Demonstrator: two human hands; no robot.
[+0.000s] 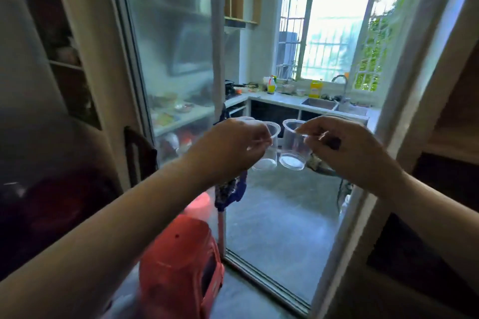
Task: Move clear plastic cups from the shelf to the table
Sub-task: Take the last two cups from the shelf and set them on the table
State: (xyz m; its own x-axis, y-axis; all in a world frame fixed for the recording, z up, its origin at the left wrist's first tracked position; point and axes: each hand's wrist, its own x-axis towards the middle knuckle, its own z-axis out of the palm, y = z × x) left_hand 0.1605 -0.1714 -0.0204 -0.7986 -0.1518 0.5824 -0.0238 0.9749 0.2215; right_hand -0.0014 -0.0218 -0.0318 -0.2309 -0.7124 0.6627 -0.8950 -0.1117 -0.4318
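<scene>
Both arms are reaching forward at chest height, each hand pinching one clear cup by its rim. The left hand (233,147) is gripping the left cup (268,153) with fingertips closed on the near edge of the rim, so the cup is hanging below the fingers with its base tilted slightly toward the camera. The right hand (344,147) is holding the right cup (294,149) the same way, thumb and forefinger clamped on the rim at its right side. The two cups are hanging just beside each other in the air, nearly touching (whether their walls actually meet cannot be told), and both are looking empty, with pale round bases showing through the plastic.

The hands are being held in front of an open doorway (363,189) that is giving onto a kitchen. Beyond the cups a grey floor (280,215) is running toward an L-shaped counter (282,100) with a sink (320,103) set in it and a tap above. A yellow bottle (315,88) is standing on the counter near the sink, under a barred window (334,36) that is glowing with daylight. To the left a frosted sliding panel (171,59) is blurring the shelves behind it. A dark patterned cloth (230,190) is hanging at the panel's edge, just under the left wrist. Low in the view a red plastic stool (181,269) is standing on the floor beneath the left forearm. At far left a dim shelf (64,65) is showing, its contents too dark to make out.
</scene>
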